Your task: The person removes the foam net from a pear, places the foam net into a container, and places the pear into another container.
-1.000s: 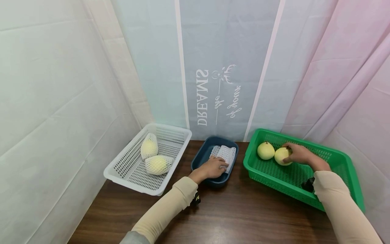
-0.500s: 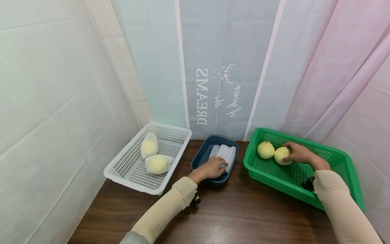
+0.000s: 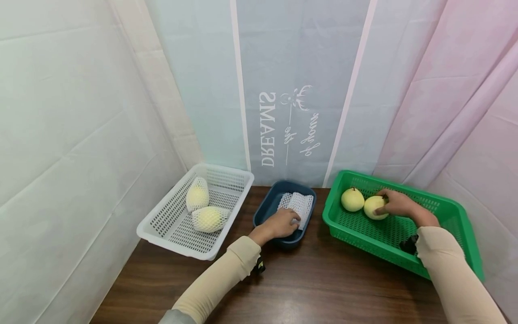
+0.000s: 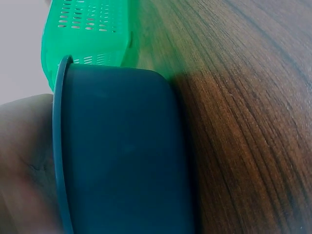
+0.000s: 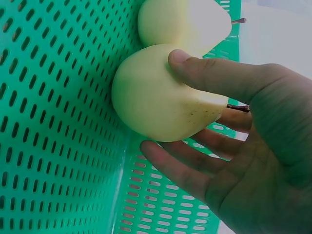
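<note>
My right hand [image 3: 398, 204] grips a pale yellow pear [image 5: 156, 97] inside the green basket [image 3: 453, 216]. In the right wrist view the thumb lies on one side of the fruit and the fingers curve round the other. A second pear [image 3: 353, 200] sits right beside it. My left hand [image 3: 279, 223] reaches over the near rim of a dark blue tub [image 3: 265, 207], its bent fingers on the white foam fruit nets [image 3: 301, 204]. The left wrist view shows mainly the tub's outer wall [image 4: 122, 146], which hides the fingers; I cannot tell whether they pinch a net.
At the left stands a white slotted basket [image 3: 220, 180] with two net-wrapped pears [image 3: 210, 219]. All three containers are on a brown wooden table [image 3: 307, 283]. Pale curtains [image 3: 299, 54] hang close behind them.
The left fingers shift slightly over the foam nets. My right hand stays round the same pear, and the baskets and tub keep their places.
</note>
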`<state>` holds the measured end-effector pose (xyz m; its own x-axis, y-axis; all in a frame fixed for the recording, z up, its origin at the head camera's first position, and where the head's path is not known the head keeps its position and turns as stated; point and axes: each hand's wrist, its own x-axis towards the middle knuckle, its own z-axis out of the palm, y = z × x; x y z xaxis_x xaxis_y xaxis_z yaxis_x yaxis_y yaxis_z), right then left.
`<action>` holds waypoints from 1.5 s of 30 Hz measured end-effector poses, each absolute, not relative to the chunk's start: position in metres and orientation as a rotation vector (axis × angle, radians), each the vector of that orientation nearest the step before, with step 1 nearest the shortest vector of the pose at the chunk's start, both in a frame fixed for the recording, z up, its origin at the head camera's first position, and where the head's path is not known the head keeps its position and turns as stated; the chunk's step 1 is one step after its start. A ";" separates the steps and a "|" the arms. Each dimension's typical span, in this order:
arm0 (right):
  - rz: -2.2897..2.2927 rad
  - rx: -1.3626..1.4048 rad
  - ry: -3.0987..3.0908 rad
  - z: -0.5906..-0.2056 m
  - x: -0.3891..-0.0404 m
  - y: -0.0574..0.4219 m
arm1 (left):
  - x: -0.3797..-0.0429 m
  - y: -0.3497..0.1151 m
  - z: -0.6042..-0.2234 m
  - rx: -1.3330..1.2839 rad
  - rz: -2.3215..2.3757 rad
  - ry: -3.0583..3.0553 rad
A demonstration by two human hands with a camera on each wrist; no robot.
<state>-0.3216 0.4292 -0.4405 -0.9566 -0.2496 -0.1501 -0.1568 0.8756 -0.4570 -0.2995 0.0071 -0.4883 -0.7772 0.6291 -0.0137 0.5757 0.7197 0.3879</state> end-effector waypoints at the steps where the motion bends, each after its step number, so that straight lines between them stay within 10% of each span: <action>1: -0.662 -0.316 2.852 -0.440 -0.321 0.429 | -0.300 0.007 -0.488 0.982 0.564 2.779; 45: -0.621 -0.444 2.992 -0.383 -0.299 0.371 | -0.287 -0.017 -0.469 0.920 0.971 2.853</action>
<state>-0.2990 0.3710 -0.3831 -0.9572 -0.2893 0.0053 -0.2675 0.8778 -0.3974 -0.2870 -0.0166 -0.4692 -0.8293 0.5260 0.1885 0.5318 0.6394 0.5553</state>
